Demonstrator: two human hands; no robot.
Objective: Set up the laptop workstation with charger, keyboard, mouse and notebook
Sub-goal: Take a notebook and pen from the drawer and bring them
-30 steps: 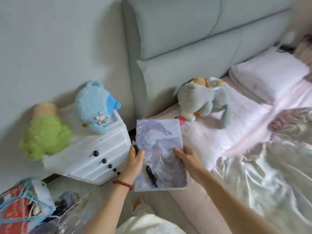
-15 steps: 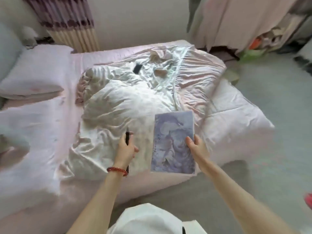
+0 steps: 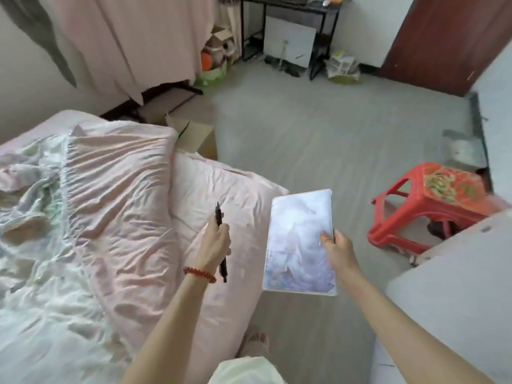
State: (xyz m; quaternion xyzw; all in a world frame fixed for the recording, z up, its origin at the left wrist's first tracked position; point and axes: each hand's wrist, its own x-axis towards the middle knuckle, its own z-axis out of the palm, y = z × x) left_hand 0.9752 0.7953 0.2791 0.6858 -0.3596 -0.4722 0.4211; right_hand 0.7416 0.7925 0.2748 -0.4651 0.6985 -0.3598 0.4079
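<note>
Rumpled bed (image 3: 91, 217) filling the frame from 7 to 10 o'clock, pink cover hanging over its corner; bare floor (image 3: 318, 139) running away toward 12 and 1 o'clock, where a black-framed desk (image 3: 291, 4) stands against the far wall, probably the place for the workstation, though no laptop can be made out there. Red plastic stool (image 3: 426, 206) at 3 o'clock, well apart from the bed. Notebook (image 3: 300, 242) carried in the air just right of centre, over the floor beside the bed corner, cover up and near flat, long axis running from 6 to 12 o'clock, tipped slightly toward 1, far short edge pointing at the desk; held flat like this likely for easy carrying and setting down. Right hand (image 3: 336, 249) pinching its right edge, thumb on the cover. Left hand (image 3: 214, 242) at 7 o'clock of the notebook, curled round a black pen (image 3: 220, 239), long axis near upright in the frame, upper end toward 12; kept apart, one item per hand, presumably to free each for separate placing.
</note>
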